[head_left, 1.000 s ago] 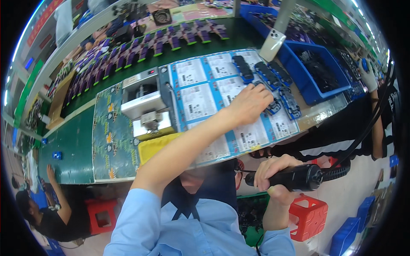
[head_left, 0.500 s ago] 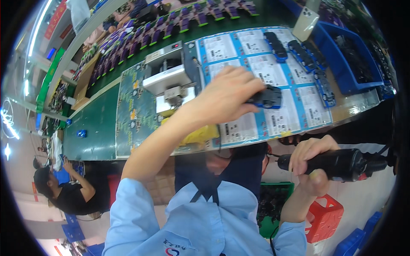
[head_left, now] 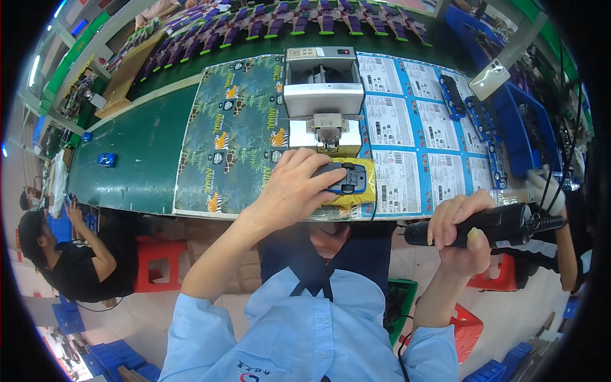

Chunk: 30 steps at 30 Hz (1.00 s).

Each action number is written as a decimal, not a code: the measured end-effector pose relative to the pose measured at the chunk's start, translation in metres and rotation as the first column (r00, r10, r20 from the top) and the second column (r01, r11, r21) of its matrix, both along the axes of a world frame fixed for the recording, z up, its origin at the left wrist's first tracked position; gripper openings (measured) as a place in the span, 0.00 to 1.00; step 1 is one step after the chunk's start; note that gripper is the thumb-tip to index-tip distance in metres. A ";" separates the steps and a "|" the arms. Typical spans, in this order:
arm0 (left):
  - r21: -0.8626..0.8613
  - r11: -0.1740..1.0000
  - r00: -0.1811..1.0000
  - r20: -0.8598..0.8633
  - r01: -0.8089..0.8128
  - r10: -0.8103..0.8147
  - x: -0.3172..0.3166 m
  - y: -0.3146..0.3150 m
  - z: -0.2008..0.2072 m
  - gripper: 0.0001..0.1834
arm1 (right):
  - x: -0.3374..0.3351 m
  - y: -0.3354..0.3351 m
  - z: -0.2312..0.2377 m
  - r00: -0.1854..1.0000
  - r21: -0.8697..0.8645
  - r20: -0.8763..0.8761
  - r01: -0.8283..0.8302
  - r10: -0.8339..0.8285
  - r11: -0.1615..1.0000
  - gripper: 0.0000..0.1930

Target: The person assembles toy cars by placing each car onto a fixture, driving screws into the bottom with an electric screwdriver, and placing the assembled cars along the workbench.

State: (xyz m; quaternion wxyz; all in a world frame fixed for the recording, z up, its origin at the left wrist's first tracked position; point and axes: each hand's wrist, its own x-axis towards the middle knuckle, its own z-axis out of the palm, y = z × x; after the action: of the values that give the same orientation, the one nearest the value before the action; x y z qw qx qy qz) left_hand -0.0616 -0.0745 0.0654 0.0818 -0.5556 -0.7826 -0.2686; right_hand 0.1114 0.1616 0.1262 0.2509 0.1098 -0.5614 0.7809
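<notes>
My left hand (head_left: 294,184) is closed on a blue toy car (head_left: 354,177) that lies upside down, its dark underside and wheels facing up. Under the car is a yellow cloth (head_left: 364,198) at the bench's near edge. My right hand (head_left: 461,229) grips a black electric screwdriver (head_left: 496,230), held level off the bench's front edge with its tip pointing left. Just beyond the car stands a metal screw feeder (head_left: 323,95), its front outlet close to my left fingers.
Several blue toy cars (head_left: 452,97) lie at the right on printed sheets (head_left: 391,127). Beside them are a blue bin (head_left: 531,137) and a phone (head_left: 489,78). Purple-and-green parts (head_left: 299,24) line the far side. Co-workers sit at left (head_left: 76,254) and right (head_left: 560,223).
My left hand has brought a toy car from the right-hand sheets onto the yellow cloth. The right hand still holds the screwdriver in nearly the same place. My view has turned right.
</notes>
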 end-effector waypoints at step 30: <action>0.086 0.940 0.782 -0.534 -0.330 0.323 0.046 0.017 -0.069 0.23 | -0.158 -0.079 0.016 0.967 0.510 -0.134 0.256 -0.218 0.822 0.05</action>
State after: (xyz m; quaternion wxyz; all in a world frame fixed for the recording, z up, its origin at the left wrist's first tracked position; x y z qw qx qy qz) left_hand -0.0152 -0.0580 -0.0033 0.3406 -0.4653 -0.8133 -0.0779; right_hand -0.0466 0.0830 0.1419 0.3260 0.1305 -0.7525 0.5572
